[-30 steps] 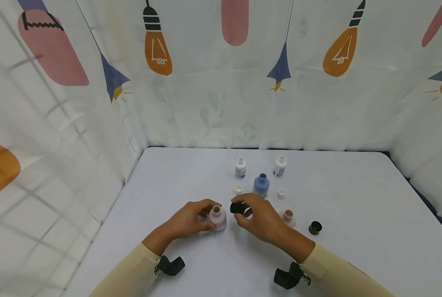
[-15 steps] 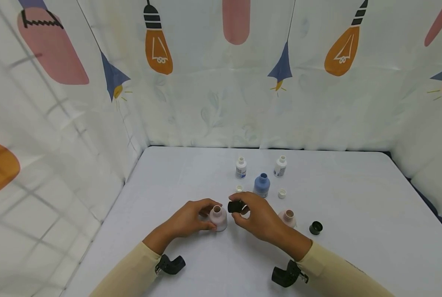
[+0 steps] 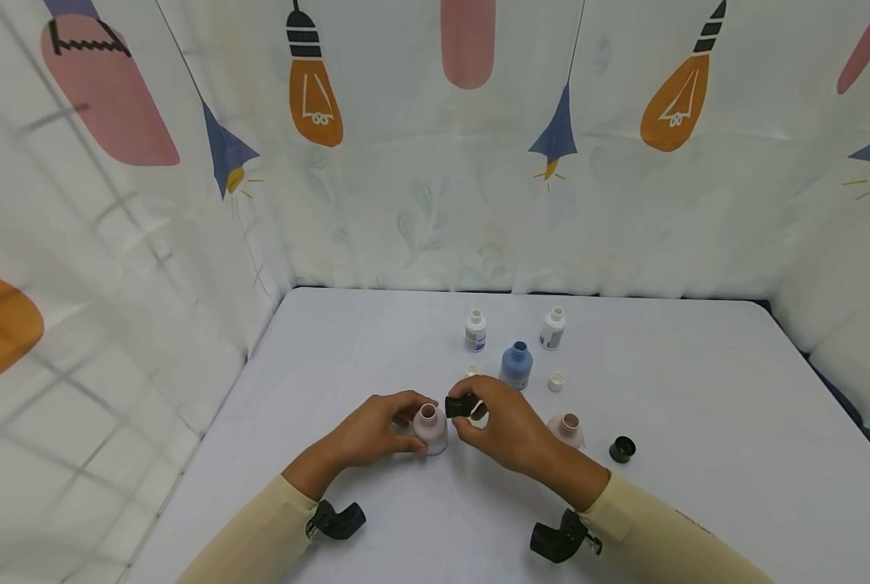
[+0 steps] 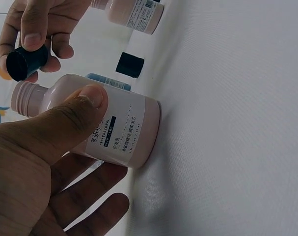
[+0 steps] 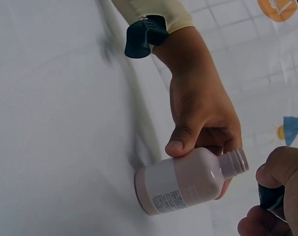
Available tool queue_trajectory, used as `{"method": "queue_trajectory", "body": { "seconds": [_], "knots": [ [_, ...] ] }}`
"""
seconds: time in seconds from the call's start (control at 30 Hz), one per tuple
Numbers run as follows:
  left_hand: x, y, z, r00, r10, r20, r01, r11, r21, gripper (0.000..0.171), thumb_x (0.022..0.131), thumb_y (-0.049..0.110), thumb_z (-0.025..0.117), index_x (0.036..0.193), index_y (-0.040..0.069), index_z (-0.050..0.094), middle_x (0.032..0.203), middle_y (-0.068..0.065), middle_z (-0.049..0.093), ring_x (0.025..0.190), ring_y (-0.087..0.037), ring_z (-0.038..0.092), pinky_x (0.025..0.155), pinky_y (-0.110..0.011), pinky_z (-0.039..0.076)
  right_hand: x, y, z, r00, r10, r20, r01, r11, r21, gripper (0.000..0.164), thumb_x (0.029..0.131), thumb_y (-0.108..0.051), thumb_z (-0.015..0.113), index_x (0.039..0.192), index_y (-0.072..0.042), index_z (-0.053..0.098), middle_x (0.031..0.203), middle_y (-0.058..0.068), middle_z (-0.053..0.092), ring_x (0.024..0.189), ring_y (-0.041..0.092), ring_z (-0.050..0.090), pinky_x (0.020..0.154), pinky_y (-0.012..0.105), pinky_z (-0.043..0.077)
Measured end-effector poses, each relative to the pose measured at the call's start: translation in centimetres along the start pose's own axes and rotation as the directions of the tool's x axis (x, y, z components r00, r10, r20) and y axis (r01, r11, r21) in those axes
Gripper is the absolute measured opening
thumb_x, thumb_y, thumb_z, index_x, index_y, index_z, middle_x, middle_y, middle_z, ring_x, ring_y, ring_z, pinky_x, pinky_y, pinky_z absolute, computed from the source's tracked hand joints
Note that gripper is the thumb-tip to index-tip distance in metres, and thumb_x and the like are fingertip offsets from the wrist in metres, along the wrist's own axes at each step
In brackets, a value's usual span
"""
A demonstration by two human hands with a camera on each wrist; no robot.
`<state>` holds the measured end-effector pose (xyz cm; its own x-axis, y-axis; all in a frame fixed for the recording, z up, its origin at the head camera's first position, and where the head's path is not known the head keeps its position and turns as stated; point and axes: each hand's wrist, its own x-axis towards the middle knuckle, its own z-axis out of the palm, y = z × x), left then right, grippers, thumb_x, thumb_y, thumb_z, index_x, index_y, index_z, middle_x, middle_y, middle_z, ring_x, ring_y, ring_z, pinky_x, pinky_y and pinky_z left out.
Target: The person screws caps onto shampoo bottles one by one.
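My left hand (image 3: 380,431) holds a pale pink bottle (image 3: 435,440) upright on the table, thumb on one side and fingers around the other. The bottle's threaded neck (image 4: 28,98) is uncovered. My right hand (image 3: 506,423) pinches a black screw cap (image 3: 460,405) between thumb and fingers, just right of the bottle neck and apart from it. The cap (image 4: 26,63) lies tilted on its side, its hollow end showing in the left wrist view. In the right wrist view, the right hand (image 5: 286,182) covers much of the cap.
Beyond the hands stand an uncapped blue bottle (image 3: 516,367) and two small white bottles (image 3: 475,332), (image 3: 552,329). White caps (image 3: 556,381) lie nearby. A second pink bottle (image 3: 568,428) is right of my right hand, with a black cap (image 3: 622,448) beside it. Another black cap (image 4: 130,65) shows in the left wrist view.
The right hand has brought the black cap slightly left, nearer the bottle neck, and turned it further onto its side. My left hand and the bottle stay put.
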<state>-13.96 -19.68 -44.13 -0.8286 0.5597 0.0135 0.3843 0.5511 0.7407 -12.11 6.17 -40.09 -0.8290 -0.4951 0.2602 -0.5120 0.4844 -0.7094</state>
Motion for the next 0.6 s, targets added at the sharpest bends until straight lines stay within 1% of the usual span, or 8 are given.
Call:
{"method": "queue_trajectory", "body": {
  "seconds": [0.2, 0.43, 0.6],
  "knots": [
    [-0.04, 0.04, 0.05, 1.000, -0.006, -0.006, 0.006, 1.000, 0.018, 0.056, 0.082, 0.032, 0.088, 0.132, 0.024, 0.064, 0.118, 0.014, 0.069, 0.106, -0.008, 0.066, 0.093, -0.039, 0.053, 0.18, -0.11, 0.20, 1.000, -0.021, -0.005, 0.021, 1.000, -0.022, 0.035, 0.088, -0.005, 0.080, 0.119, -0.010, 0.063, 0.111, -0.001, 0.066, 0.090, 0.010, 0.063, 0.078, 0.033, 0.058],
    [-0.06, 0.17, 0.09, 1.000, -0.014, -0.009, 0.015, 1.000, 0.027, 0.056, 0.082, 0.032, 0.088, 0.132, 0.022, 0.064, 0.119, 0.012, 0.069, 0.107, -0.009, 0.066, 0.093, -0.040, 0.053, 0.42, -0.28, 0.37, 1.000, -0.026, -0.006, 0.026, 0.999, -0.036, 0.035, 0.089, -0.007, 0.080, 0.120, -0.011, 0.065, 0.110, -0.003, 0.066, 0.092, 0.008, 0.063, 0.078, 0.026, 0.057],
    [-0.06, 0.12, 0.10, 1.000, -0.019, -0.009, 0.019, 0.999, 0.030, 0.055, 0.083, 0.031, 0.088, 0.132, 0.022, 0.064, 0.121, 0.012, 0.068, 0.107, -0.009, 0.066, 0.093, -0.039, 0.053, 0.51, -0.27, 0.54, 1.000, -0.021, 0.000, 0.021, 0.998, -0.052, 0.035, 0.089, -0.009, 0.080, 0.121, -0.011, 0.066, 0.111, -0.002, 0.066, 0.094, 0.011, 0.063, 0.077, 0.029, 0.058]
  ]
}}
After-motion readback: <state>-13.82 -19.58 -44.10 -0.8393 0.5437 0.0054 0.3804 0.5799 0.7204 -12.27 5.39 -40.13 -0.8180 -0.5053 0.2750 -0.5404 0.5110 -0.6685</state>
